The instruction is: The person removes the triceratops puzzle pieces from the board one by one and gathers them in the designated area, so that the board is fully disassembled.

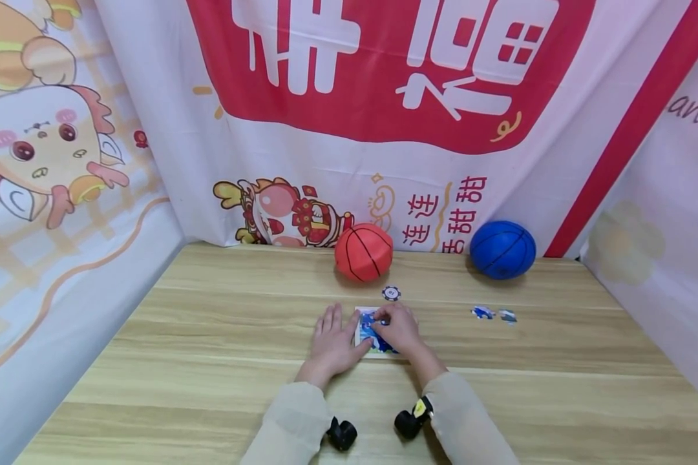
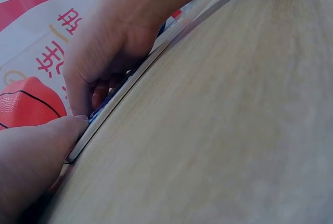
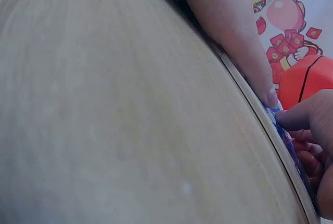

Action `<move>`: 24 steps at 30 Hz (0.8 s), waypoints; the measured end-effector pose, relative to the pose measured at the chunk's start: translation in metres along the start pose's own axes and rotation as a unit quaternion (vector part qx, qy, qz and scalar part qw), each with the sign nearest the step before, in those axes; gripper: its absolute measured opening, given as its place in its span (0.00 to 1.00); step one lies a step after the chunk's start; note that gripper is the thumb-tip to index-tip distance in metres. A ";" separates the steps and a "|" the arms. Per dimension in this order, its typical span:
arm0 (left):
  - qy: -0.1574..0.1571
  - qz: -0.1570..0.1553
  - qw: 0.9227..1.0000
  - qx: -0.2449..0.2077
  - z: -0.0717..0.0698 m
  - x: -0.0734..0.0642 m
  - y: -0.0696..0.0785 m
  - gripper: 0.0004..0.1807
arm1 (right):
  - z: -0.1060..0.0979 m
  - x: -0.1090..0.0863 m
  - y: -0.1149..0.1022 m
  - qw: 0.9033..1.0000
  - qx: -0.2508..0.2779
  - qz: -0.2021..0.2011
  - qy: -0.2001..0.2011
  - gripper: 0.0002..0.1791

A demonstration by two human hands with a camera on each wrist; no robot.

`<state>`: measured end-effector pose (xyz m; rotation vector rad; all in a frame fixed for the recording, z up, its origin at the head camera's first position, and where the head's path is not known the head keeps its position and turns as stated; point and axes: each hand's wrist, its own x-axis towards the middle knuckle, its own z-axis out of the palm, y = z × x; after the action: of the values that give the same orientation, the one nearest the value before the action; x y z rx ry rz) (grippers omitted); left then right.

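Note:
A small jigsaw puzzle [image 1: 366, 332] with a blue picture in a white-edged tray lies flat on the table, partly covered by both hands. My left hand [image 1: 333, 342] lies along its left side, fingers spread, with the thumb reaching onto the lower left of the puzzle. Over its upper part is my right hand [image 1: 400, 328], fingers bent and thumb close to the index finger. In the right wrist view the right thumb [image 3: 296, 117] comes down at the puzzle beside the left thumb [image 3: 270, 96]. I cannot tell whether a piece is between the right fingertips.
Two loose puzzle pieces, one blue [image 1: 483, 312] and one greyish [image 1: 508, 316], lie to the right. A round poker-style chip [image 1: 391, 293] sits behind the puzzle. Farther back stand a red ball [image 1: 364, 252] and a blue ball [image 1: 503, 250], near the printed cloth [image 1: 302, 148].

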<state>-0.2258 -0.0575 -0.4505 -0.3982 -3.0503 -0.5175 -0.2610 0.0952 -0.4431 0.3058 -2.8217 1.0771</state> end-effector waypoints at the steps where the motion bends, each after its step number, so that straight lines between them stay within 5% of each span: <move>1: 0.000 0.001 1.000 0.000 0.000 0.000 0.000 0.38 | 0.000 0.000 0.000 1.000 0.002 0.002 0.001 0.05; 15: -0.009 -0.003 1.000 -0.002 0.004 0.001 -0.003 0.39 | 0.004 0.001 0.002 0.998 0.058 0.002 0.009 0.07; 24: -0.005 -0.001 1.000 -0.003 0.003 0.002 -0.004 0.39 | 0.005 0.003 0.000 0.999 0.049 -0.002 0.014 0.22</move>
<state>-0.2283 -0.0596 -0.4545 -0.3982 -3.0592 -0.5261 -0.2644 0.0917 -0.4462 0.3013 -2.7486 1.2126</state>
